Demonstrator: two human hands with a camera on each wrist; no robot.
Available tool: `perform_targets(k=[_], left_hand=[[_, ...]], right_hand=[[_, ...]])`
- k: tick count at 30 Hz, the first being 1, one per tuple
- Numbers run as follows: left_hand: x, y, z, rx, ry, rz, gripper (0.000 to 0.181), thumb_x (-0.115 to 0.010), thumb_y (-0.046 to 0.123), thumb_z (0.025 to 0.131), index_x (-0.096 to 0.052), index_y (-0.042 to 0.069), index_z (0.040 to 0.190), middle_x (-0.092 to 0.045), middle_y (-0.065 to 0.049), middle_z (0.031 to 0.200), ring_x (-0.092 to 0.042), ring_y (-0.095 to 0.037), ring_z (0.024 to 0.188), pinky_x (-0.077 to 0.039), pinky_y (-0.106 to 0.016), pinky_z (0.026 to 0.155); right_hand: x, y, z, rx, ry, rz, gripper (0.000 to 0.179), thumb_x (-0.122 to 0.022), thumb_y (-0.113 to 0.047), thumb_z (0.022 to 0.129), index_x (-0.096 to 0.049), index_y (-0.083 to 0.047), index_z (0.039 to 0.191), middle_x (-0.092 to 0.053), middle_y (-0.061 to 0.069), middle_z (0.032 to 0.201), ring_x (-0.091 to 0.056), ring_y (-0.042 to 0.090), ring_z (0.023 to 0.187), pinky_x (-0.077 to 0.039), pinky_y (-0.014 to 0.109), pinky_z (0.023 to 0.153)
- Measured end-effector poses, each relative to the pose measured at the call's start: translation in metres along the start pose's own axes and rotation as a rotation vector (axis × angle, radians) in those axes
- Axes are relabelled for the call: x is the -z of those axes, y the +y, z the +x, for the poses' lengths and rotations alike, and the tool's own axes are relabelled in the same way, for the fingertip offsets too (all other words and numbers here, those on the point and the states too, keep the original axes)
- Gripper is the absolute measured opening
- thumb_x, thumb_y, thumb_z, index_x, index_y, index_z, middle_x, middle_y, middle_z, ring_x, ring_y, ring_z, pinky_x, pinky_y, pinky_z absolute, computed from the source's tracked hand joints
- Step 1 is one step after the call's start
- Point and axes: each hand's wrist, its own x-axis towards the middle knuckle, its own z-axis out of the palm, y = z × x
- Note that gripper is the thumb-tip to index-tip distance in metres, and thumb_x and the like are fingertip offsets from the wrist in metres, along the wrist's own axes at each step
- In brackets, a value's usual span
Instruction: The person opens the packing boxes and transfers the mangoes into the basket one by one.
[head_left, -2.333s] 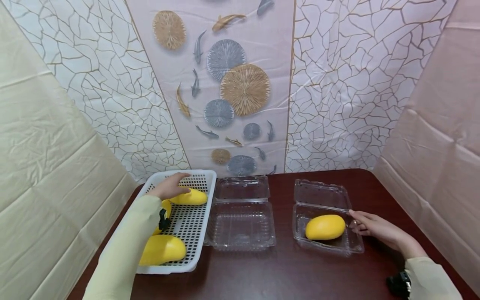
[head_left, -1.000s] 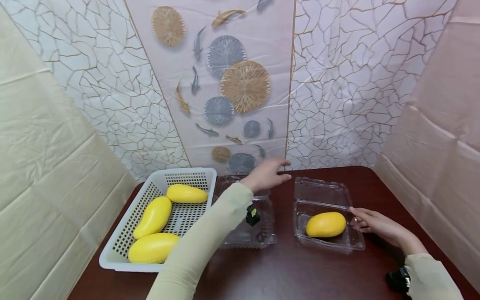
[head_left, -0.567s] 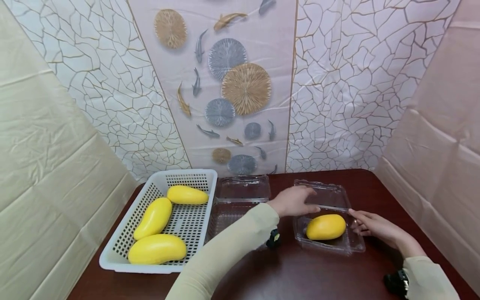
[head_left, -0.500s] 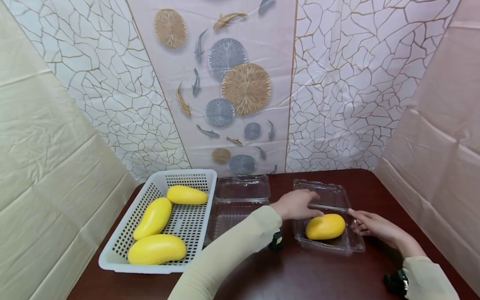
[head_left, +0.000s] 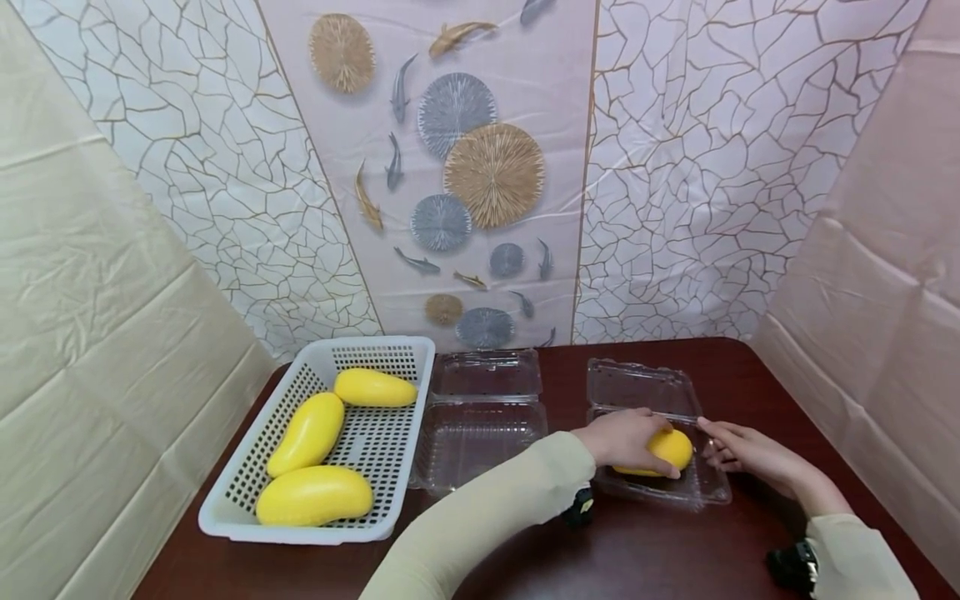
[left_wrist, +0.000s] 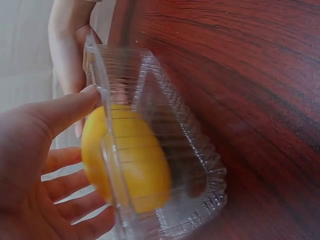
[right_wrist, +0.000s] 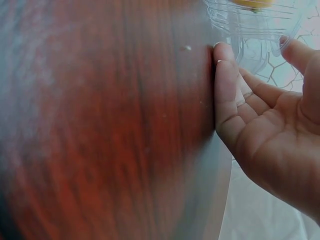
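In the head view, my left hand (head_left: 626, 437) reaches over a yellow mango (head_left: 673, 450) lying in the right-hand clear plastic clamshell container (head_left: 701, 493). Its thumb is on the near side of the mango and its fingers are on the far side. The left wrist view shows the fingers bent round behind the mango (left_wrist: 137, 165), with the thumb tip by the container's rim; contact at the hidden fingertips is unclear. My right hand (head_left: 753, 454) pinches the container's right edge between thumb and fingers. The container's lid (head_left: 641, 387) is folded back.
At the left, a white perforated basket (head_left: 225, 504) holds three yellow mangoes (head_left: 307, 433). A second clear clamshell (head_left: 483, 433) stands beside it with its lid folded back. Everything rests on a dark red wooden table (head_left: 615, 558) with fabric walls behind and at both sides.
My left hand has left the basket, crossed right over the second clamshell and come down around the mango in the right-hand container. My right hand has stayed at that container's edge.
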Motion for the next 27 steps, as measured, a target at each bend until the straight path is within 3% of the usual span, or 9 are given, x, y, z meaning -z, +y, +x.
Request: perform_targets(k=[8,14,27], left_hand=[[-0.009,0.010,0.002,0.016,-0.018,0.036,0.063,-0.076,0.056,0.084,-0.054,0.032,0.139,-0.057,0.017,0.127,-0.054,0.001,0.098,-0.042,-0.017,0.076],[-0.010,0.012,0.004,0.001,-0.027,0.088,0.065,-0.076,0.057,0.083,-0.054,0.032,0.139,-0.058,0.019,0.124,-0.053,0.003,0.096,-0.043,-0.015,0.078],[0.008,0.006,0.006,-0.030,-0.013,0.082,0.069,-0.078,0.053,0.083,-0.053,0.027,0.142,-0.059,0.019,0.127,-0.053,0.003,0.097,-0.042,-0.013,0.083]], right_hand=[[0.000,0.001,0.000,-0.010,-0.008,-0.005,0.075,-0.033,-0.049,0.108,-0.033,0.020,0.138,-0.060,0.014,0.104,-0.061,0.021,0.093,-0.055,0.031,0.079],[-0.001,0.001,0.000,-0.020,-0.010,-0.004,0.078,-0.034,-0.051,0.108,-0.031,0.020,0.139,-0.058,0.015,0.105,-0.060,0.021,0.093,-0.055,0.033,0.081],[-0.001,0.000,0.000,-0.009,-0.005,0.003,0.069,-0.033,-0.049,0.109,-0.041,0.017,0.129,-0.058,0.013,0.104,-0.060,0.020,0.092,-0.055,0.032,0.078]])
